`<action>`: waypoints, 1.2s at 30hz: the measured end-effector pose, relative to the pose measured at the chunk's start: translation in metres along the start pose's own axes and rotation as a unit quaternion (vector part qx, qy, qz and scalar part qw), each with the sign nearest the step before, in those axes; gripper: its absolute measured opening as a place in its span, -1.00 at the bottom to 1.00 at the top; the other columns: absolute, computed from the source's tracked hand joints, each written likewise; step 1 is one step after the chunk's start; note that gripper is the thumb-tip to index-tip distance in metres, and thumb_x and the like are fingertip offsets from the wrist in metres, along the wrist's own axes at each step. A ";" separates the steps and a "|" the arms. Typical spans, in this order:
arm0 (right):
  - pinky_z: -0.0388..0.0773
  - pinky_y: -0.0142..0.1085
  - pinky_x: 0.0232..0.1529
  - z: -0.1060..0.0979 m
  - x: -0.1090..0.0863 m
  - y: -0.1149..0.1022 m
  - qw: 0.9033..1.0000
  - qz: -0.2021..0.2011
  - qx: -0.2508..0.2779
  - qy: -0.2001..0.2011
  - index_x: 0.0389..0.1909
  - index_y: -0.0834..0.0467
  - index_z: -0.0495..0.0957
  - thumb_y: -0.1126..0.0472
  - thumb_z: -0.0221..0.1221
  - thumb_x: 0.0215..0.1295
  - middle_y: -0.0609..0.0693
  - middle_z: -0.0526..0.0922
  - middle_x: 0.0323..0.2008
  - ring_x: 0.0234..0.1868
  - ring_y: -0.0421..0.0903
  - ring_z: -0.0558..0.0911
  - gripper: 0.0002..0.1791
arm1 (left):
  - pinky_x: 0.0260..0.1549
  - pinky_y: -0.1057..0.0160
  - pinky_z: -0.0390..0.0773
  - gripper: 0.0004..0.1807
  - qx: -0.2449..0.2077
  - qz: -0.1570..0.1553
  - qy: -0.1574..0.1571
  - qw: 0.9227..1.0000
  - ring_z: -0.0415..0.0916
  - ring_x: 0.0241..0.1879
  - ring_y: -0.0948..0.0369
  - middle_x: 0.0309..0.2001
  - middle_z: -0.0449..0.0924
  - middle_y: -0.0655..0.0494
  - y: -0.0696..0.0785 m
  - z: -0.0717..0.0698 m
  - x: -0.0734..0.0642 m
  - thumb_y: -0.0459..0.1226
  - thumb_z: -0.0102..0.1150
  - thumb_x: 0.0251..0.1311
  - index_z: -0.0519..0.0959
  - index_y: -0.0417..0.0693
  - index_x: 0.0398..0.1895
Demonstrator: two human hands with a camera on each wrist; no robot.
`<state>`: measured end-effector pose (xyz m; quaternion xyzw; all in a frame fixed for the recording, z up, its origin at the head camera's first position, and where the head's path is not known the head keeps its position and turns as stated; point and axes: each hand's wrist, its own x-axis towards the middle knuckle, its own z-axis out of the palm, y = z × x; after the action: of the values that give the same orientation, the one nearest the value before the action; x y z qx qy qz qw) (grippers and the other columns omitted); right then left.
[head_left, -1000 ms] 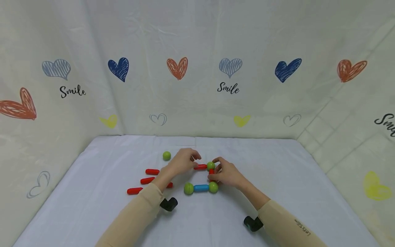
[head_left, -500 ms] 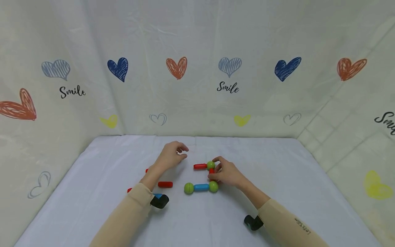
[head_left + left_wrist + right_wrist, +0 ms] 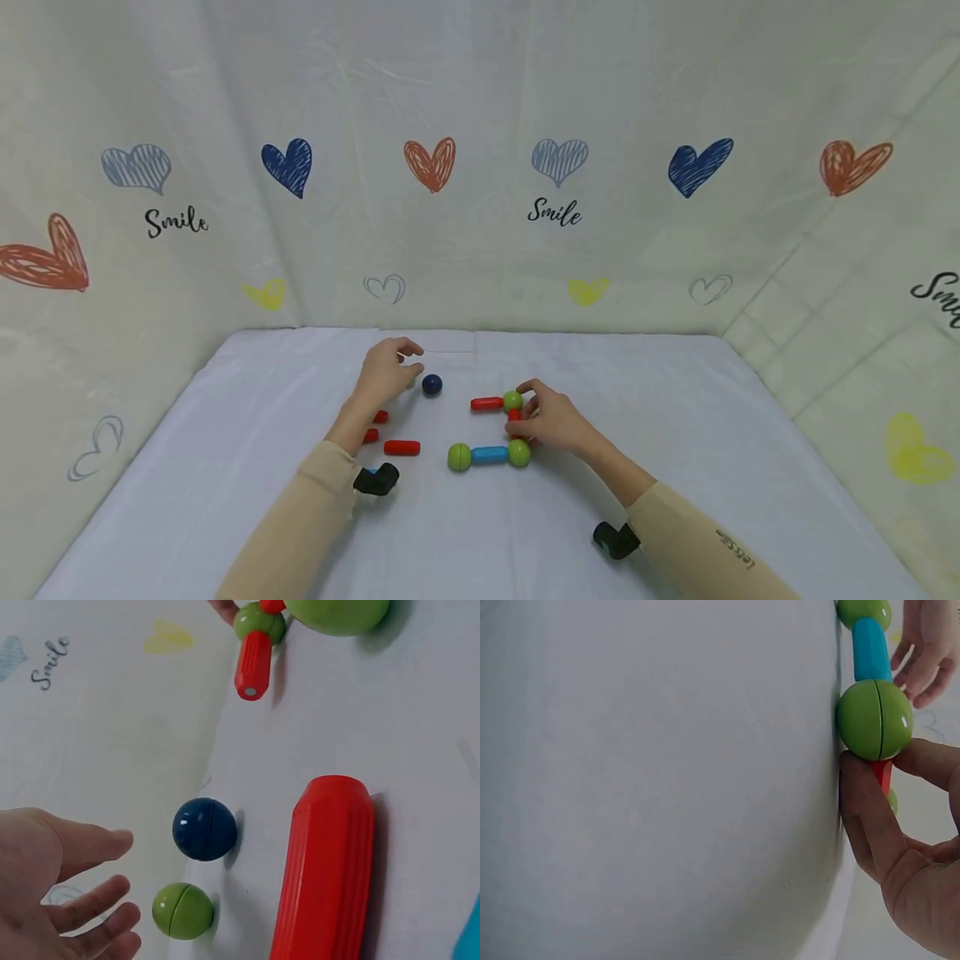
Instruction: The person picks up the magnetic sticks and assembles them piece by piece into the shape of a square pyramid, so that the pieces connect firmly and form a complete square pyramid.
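Observation:
My left hand [image 3: 384, 372] hovers at the back of the table with loosely bent fingers and nothing in them. Beside its fingertips are a dark blue ball [image 3: 432, 384] and a green ball [image 3: 183, 911], the green one mostly hidden by the hand in the head view. My right hand [image 3: 557, 422] pinches a short red rod [image 3: 881, 775] between thumb and fingers. That rod joins a far green ball [image 3: 513, 401] to a near green ball [image 3: 519, 452]. Another red rod [image 3: 487, 404] points left from the far ball. A blue rod [image 3: 489, 455] links the near ball to a third green ball [image 3: 460, 457].
Several loose red rods lie left of the joined pieces, among them a red rod [image 3: 402, 448] in full view; the left arm covers part of the others. A blue piece [image 3: 469, 939] shows at the left wrist view's edge. White cloth [image 3: 480, 533] covers the table.
My left hand has moved left and back, away from the red rod's free end, to beside the loose balls. The dark blue ball has come into view. My right hand stays in place.

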<state>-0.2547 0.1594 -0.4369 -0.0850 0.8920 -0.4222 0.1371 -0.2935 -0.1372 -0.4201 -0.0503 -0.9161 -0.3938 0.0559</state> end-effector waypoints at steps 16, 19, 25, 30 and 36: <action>0.68 -0.26 -0.30 0.001 -0.001 -0.001 1.000 0.004 0.000 0.003 0.27 0.23 0.36 0.18 0.46 0.22 0.04 0.57 -0.28 -0.34 -0.06 0.59 -0.33 | -0.02 0.01 0.61 -0.71 -0.012 -0.055 -0.034 0.998 0.56 0.05 -0.06 0.10 0.62 -0.14 -0.026 -0.001 0.002 -0.30 0.29 0.35 0.64 -0.20 0.08; 0.68 -0.27 -0.29 0.001 0.000 0.000 1.000 0.007 -0.002 0.003 0.27 0.24 0.35 0.17 0.46 0.23 0.04 0.57 -0.27 -0.34 -0.06 0.59 -0.32 | -0.03 0.04 0.63 -0.72 -0.014 -0.055 -0.038 0.998 0.57 0.03 -0.04 0.07 0.64 -0.11 -0.027 -0.002 0.001 -0.31 0.31 0.34 0.65 -0.18 0.07; 0.68 -0.26 -0.28 0.001 0.000 0.000 1.000 0.013 -0.001 0.001 0.26 0.25 0.34 0.16 0.46 0.23 0.04 0.57 -0.25 -0.33 -0.06 0.60 -0.31 | -0.02 0.03 0.62 -0.72 -0.019 -0.048 -0.041 0.998 0.59 0.01 -0.03 0.04 0.65 -0.10 -0.029 -0.003 0.001 -0.32 0.34 0.31 0.65 -0.18 0.05; 0.69 -0.26 -0.28 0.001 0.000 0.000 1.000 0.015 0.004 0.000 0.26 0.25 0.34 0.17 0.46 0.22 0.05 0.57 -0.24 -0.32 -0.06 0.60 -0.32 | 0.03 0.01 0.60 -0.70 -0.025 -0.047 -0.041 0.998 0.58 0.03 -0.04 0.05 0.64 -0.10 -0.029 -0.003 -0.001 -0.33 0.35 0.31 0.64 -0.19 0.07; 0.69 -0.26 -0.28 0.001 0.000 0.000 1.000 0.017 0.007 -0.001 0.25 0.25 0.34 0.18 0.47 0.22 0.05 0.57 -0.24 -0.32 -0.05 0.61 -0.32 | 0.06 0.01 0.60 -0.65 -0.035 -0.051 -0.042 0.997 0.56 0.02 -0.04 0.06 0.63 -0.11 -0.030 -0.004 -0.004 -0.34 0.35 0.29 0.62 -0.19 0.12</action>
<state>-0.2546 0.1590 -0.4373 -0.0694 0.8902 -0.4259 0.1458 -0.2929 -0.1608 -0.4394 -0.0223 -0.9046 -0.4256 -0.0042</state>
